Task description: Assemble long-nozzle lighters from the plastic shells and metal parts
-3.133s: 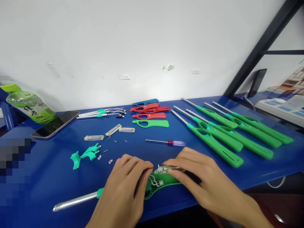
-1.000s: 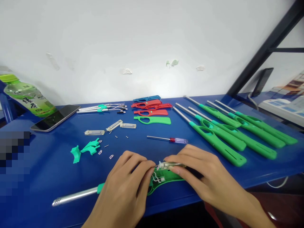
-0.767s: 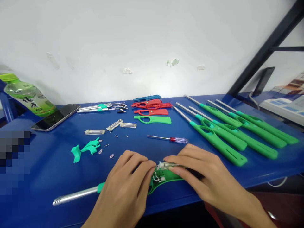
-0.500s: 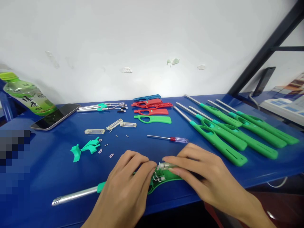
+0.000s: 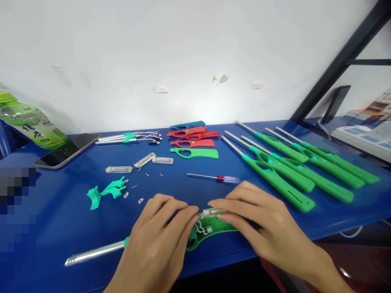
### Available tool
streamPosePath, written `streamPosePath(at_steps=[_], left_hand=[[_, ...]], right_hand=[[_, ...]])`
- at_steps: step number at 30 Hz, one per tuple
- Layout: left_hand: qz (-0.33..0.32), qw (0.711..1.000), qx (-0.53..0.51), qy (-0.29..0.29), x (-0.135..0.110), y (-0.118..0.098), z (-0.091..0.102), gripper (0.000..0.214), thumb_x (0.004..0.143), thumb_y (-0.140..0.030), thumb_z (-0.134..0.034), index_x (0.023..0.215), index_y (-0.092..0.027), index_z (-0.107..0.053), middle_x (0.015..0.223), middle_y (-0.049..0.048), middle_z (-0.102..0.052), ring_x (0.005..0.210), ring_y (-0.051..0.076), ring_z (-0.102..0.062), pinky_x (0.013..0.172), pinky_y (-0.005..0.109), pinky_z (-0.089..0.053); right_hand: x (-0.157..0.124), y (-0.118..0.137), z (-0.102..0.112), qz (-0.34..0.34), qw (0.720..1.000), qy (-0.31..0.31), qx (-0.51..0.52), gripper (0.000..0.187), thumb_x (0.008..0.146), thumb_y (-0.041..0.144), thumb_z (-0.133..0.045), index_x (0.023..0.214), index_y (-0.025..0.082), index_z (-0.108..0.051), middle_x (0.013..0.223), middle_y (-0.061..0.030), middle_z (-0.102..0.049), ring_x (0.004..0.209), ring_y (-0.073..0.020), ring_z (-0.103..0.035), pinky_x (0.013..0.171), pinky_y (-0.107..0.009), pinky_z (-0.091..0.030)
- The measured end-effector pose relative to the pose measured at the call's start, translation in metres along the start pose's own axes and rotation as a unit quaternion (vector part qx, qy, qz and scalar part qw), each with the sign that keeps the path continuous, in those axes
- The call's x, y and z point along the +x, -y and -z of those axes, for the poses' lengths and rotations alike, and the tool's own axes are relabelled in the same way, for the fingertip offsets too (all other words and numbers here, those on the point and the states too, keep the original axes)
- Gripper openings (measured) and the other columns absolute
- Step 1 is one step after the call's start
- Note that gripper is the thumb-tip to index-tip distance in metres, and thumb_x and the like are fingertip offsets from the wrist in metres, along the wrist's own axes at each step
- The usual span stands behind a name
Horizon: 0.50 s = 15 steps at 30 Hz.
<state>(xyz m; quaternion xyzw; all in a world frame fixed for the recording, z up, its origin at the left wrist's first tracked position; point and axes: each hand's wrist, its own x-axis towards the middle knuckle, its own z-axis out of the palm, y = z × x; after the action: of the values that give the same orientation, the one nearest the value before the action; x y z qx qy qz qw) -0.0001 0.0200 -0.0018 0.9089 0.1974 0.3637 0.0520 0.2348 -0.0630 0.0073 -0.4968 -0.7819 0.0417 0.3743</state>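
An open green lighter shell (image 5: 224,225) lies at the table's near edge, with white wires (image 5: 200,228) showing inside and its metal tube (image 5: 94,253) pointing left. My right hand (image 5: 259,215) pinches a clear fuel tank (image 5: 215,212) between thumb and fingers, just above the shell. Across the shell's left part lies my left hand (image 5: 166,228), its thumb and fingertips closed at the tank's valve end. Whatever sits in that left pinch is too small and covered to name. The trigger area is partly hidden beneath the left hand.
Beyond my hands lies a screwdriver (image 5: 224,178). Clear fuel tanks (image 5: 119,169), teal plastic pieces (image 5: 113,188) and small screws are on the left. Shell halves (image 5: 195,153) and metal tubes (image 5: 116,140) are near the wall. Several green lighters (image 5: 277,183) lie right; a phone (image 5: 67,151) and bottle (image 5: 32,122) stay far left.
The view has shifted slightly, so the table items appear a little further left. Both hands keep nearly the same pose around the fuel tank and shell.
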Motion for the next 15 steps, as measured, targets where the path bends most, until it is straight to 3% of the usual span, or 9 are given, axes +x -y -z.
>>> streamPosePath(at_steps=[4, 9, 15], left_hand=[[0.006, 1.000, -0.014, -0.008, 0.0055, -0.0024, 0.0019, 0.017, 0.102, -0.002, -0.062, 0.109, -0.017, -0.068, 0.099, -0.0008, -0.072, 0.093, 0.016, -0.054, 0.089, 0.030, -0.048], [-0.013, 1.000, 0.002, -0.005, 0.0038, -0.0051, 0.0021, 0.019, 0.101, 0.001, -0.061, 0.109, -0.015, -0.067, 0.098, 0.0016, -0.071, 0.093, 0.019, -0.053, 0.089, 0.035, -0.047], [-0.014, 1.000, 0.002, 0.010, 0.0039, -0.0068, 0.0020, 0.017, 0.102, 0.000, -0.059, 0.107, -0.015, -0.065, 0.095, 0.0019, -0.070, 0.093, 0.019, -0.053, 0.091, 0.036, -0.047]], right_hand=[[0.0003, 0.0003, 0.0012, -0.005, 1.000, -0.005, 0.004, 0.023, 0.109, 0.016, -0.064, 0.129, 0.020, -0.074, 0.109, -0.0023, -0.077, 0.096, -0.0155, -0.066, 0.089, -0.031, -0.054], [-0.0002, -0.0014, 0.0008, 0.007, 1.000, -0.004, -0.014, 0.025, 0.108, 0.018, -0.065, 0.131, 0.022, -0.074, 0.106, -0.0023, -0.076, 0.094, -0.0158, -0.066, 0.087, -0.032, -0.055], [-0.0009, -0.0028, 0.0011, 0.028, 0.999, -0.012, -0.020, 0.021, 0.108, 0.015, -0.066, 0.127, 0.019, -0.073, 0.112, -0.0015, -0.081, 0.099, -0.0155, -0.070, 0.099, -0.034, -0.053]])
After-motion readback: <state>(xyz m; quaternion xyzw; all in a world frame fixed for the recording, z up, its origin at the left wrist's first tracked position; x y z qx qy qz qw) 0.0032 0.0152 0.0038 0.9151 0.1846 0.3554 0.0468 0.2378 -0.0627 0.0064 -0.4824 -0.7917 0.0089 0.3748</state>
